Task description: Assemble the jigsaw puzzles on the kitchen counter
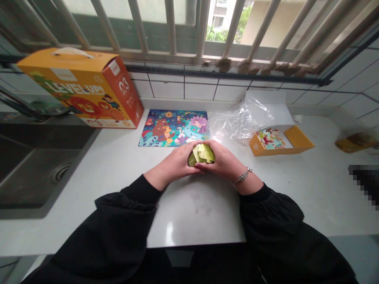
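My left hand point(177, 162) and my right hand point(221, 161) meet over the white counter point(195, 209), cupped around a small bundle of green jigsaw puzzle pieces point(201, 154). Their fingertips touch, and the fingers hide the underside of the bundle. Just beyond my hands lies a colourful jigsaw picture of forest animals point(173, 128), flat on the counter. A silver bracelet point(243, 175) circles my right wrist, and black sleeves cover both forearms.
An orange puzzle box point(79, 88) stands at the back left, beside a dark steel sink point(38, 169). A crumpled plastic bag point(235, 120) and an orange tray point(280, 141) holding puzzle pieces lie back right. Window bars point(174, 27) rise behind the tiled wall.
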A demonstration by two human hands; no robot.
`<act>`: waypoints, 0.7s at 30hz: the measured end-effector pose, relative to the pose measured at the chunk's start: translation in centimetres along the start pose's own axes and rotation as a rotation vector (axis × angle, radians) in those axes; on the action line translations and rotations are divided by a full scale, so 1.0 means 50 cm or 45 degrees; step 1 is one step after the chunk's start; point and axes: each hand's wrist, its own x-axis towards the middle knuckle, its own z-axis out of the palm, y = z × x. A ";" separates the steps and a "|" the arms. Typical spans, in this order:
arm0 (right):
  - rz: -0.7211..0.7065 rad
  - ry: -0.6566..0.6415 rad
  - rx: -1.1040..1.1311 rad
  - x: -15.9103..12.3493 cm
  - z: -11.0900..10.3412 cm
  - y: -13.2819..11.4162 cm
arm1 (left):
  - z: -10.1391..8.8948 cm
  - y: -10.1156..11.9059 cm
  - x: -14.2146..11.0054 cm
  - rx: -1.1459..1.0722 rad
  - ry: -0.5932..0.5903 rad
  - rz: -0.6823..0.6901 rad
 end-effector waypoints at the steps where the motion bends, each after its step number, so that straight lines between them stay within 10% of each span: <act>1: 0.005 0.005 0.001 0.000 0.001 -0.001 | 0.002 0.001 0.000 0.016 0.002 -0.005; 21: -0.085 -0.120 0.074 -0.002 0.000 0.005 | 0.000 -0.017 -0.016 0.170 -0.024 0.113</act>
